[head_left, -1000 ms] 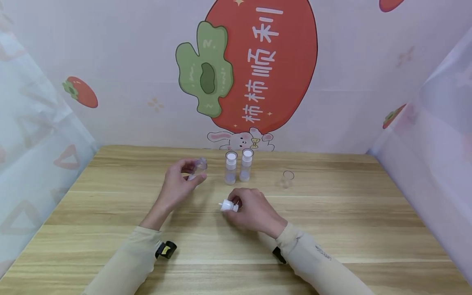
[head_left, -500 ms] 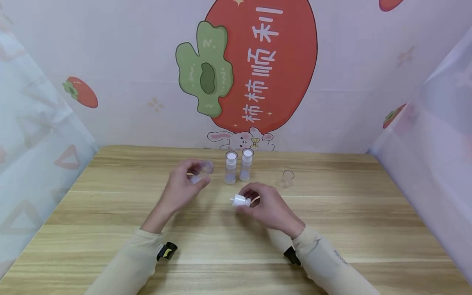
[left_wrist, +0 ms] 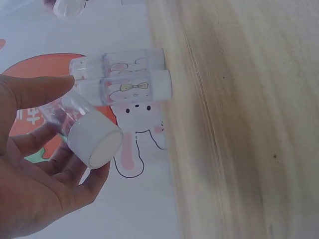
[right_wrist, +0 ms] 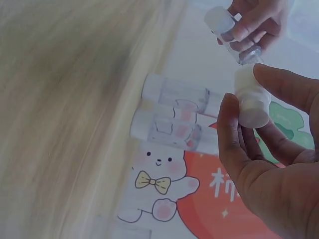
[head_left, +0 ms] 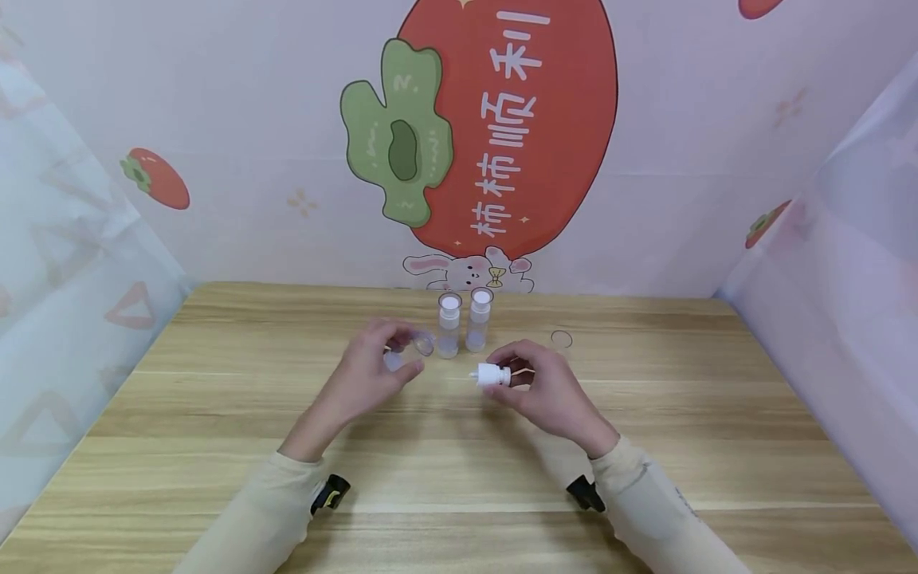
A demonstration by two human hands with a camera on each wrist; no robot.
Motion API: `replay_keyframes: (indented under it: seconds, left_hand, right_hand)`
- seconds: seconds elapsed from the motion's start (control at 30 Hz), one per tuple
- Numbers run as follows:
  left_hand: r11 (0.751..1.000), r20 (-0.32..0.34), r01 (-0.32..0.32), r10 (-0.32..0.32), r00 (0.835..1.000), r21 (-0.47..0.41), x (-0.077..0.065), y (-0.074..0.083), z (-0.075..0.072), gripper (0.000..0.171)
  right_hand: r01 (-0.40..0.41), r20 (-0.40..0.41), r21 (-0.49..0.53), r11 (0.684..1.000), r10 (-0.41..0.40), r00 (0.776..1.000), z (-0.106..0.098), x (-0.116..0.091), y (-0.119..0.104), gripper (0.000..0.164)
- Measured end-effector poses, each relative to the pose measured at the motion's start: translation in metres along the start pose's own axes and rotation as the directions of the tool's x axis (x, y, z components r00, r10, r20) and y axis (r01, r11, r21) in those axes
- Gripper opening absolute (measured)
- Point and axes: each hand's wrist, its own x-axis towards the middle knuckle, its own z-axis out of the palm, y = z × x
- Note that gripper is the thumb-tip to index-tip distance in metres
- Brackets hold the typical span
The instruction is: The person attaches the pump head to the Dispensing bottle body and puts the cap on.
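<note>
My left hand [head_left: 362, 383] grips a small clear bottle with a white base [left_wrist: 97, 139]; it is tilted, its open mouth towards the right in the head view. Between thumb and fingers, my right hand [head_left: 559, 395] pinches a white pump head [head_left: 493, 375], which lies sideways with its thin stem towards the left hand. A gap separates bottle and pump head. Behind them stand two similar clear bottles with white tops, a left one [head_left: 449, 328] and a right one [head_left: 478, 323], upright and close together.
A clear round cap [head_left: 562, 340] stands on the wooden table [head_left: 459, 510], right of the two bottles. The patterned backdrop [head_left: 660, 199] rises from the table's far edge, with more sheeting at both sides.
My right hand has moved right and farther back with the pump head. My left hand has shifted right, and its bottle has turned so the mouth tips lower.
</note>
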Motion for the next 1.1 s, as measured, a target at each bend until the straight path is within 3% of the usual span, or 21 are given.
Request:
replay_keyframes:
  seconds: [0.27, 1.1]
  left_hand:
    - [0.999, 0.060, -0.007, 0.005, 0.998, 0.040, -0.002, 0.006, 0.002, 0.034]
    - [0.998, 0.181, -0.055, 0.049, 0.982, 0.029, -0.008, 0.023, 0.016, 0.035]
  right_hand:
    - [0.030, -0.017, 0.013, 0.999, -0.030, 0.999, -0.007, 0.000, 0.000, 0.030]
    - [0.091, -0.039, 0.038, 0.995, -0.090, 0.995, -0.010, -0.002, 0.002, 0.032]
